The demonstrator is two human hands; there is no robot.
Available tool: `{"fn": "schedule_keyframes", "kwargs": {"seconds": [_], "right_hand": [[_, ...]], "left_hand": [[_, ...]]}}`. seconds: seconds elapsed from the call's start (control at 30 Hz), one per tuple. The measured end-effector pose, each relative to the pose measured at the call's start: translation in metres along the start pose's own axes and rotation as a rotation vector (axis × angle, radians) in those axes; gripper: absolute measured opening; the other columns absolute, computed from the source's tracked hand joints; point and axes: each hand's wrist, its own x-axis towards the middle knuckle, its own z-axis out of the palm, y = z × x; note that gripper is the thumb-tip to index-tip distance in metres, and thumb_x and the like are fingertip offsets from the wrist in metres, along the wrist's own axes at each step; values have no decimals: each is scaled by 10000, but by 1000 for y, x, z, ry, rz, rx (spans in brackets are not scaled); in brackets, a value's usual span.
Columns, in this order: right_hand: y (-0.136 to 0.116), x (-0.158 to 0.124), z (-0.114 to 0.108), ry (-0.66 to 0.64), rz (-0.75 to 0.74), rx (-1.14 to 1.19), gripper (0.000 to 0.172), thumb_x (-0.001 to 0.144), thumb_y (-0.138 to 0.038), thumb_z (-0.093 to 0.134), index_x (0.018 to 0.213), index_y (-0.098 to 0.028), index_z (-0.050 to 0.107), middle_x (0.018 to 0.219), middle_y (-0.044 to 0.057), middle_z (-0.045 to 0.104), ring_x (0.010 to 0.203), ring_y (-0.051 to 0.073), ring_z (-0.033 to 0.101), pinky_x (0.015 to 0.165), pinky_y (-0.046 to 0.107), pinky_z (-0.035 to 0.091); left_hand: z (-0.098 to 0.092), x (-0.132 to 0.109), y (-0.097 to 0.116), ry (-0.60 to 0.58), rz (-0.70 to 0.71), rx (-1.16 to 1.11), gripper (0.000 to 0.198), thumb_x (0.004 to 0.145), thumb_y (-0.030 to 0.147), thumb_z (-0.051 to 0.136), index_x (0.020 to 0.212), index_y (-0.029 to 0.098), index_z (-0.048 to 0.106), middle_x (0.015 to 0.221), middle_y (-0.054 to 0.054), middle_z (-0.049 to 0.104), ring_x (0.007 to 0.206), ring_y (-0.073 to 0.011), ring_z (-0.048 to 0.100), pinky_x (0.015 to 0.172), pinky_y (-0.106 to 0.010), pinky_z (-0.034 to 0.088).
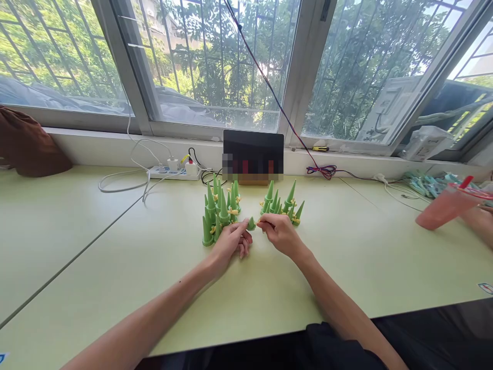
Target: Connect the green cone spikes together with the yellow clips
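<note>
Between the fingertips of my left hand (234, 239) is a small green cone (251, 224), held low over the table. My right hand (280, 232) is closed in a pinch just to the right of that cone. A tiny yellow piece (258, 222) shows at its fingertips, too small to make out its kind. Upright green spiked cones (223, 209) with yellow bits on them stand in a group behind my left hand and partly hidden by it. A second group of green cones (288, 199), also with yellow bits, stands behind my right hand; some lean.
A dark tablet (254, 154) stands at the back against the wall. Left of it lies a white power strip (177, 173) with plugs and cables. A coiled cable (325, 171) lies to the right. At far right another person's hand (479, 221) is by a tilted red drink cup (442, 208).
</note>
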Motion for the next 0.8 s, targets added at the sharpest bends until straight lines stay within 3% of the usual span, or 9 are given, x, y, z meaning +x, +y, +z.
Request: {"fn": "schedule_keyframes", "kwargs": {"seconds": [0.17,0.37,0.5,0.8], "right_hand": [[0,0,0,7,8,-11,297,919,-248,453,629,-188,443,584,-37,412,555,102,342,559,233,299],[0,0,0,19,25,-34,315,924,-265,445,619,-191,413,572,-42,386,548,103,327,556,239,289],[1,0,0,18,40,-41,319,926,-271,445,619,-192,412,571,-41,386,547,105,321,547,243,281],[0,0,1,29,64,-23,309,922,-270,447,624,-194,415,559,-43,387,535,105,316,542,242,280]], "left_hand": [[1,-2,1,-13,38,-10,438,799,572,608,841,137,579,724,-23,604,422,-70,511,365,-189,391],[3,-4,3,-38,89,36,406,811,541,611,854,138,593,806,-35,598,485,-73,539,382,-181,424],[4,-4,2,-34,112,61,432,818,524,613,1026,145,630,841,-47,603,538,-91,561,392,-180,447],[3,-3,-3,-3,155,72,630,833,495,610,1396,247,468,966,-66,624,543,-99,602,388,-213,505]]}}
